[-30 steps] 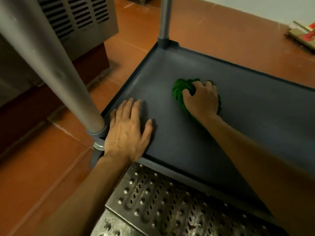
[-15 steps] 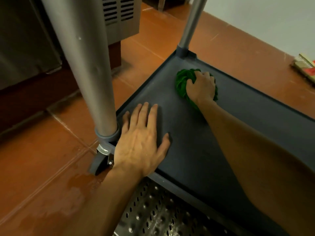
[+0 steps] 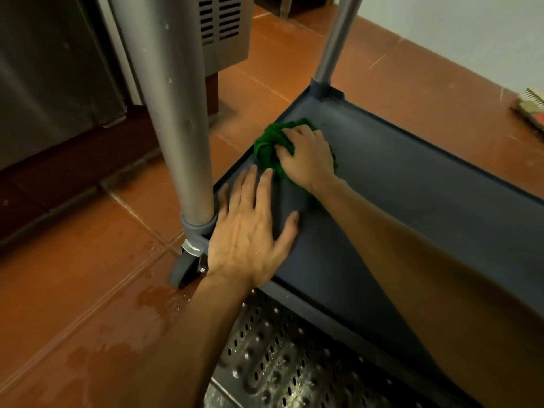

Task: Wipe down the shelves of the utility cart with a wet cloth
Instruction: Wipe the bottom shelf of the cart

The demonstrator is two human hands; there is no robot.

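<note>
We are gripping the green cloth (image 3: 266,146) with our right hand (image 3: 307,161) near the left edge of the bottom shelf (image 3: 412,189) while our left hand (image 3: 250,232) is pressing flat beside it, risking the caster (image 3: 185,267) rolling on the wet floor (image 3: 153,303) if we are pushing hard.

On my monitor, the head camera's wide view: the left hand (image 3: 247,234) and right hand (image 3: 307,159) are bare, as are the left forearm (image 3: 188,334) and right forearm (image 3: 426,275) down to the frame's lower edge. Tendons and raised veins ridge the back of the left hand, running from the knuckles toward the wrist. The fingers are long and slim, the knuckles lightly creased. The lens swells the right forearm, broad and smooth, toward the lower right corner.
</note>
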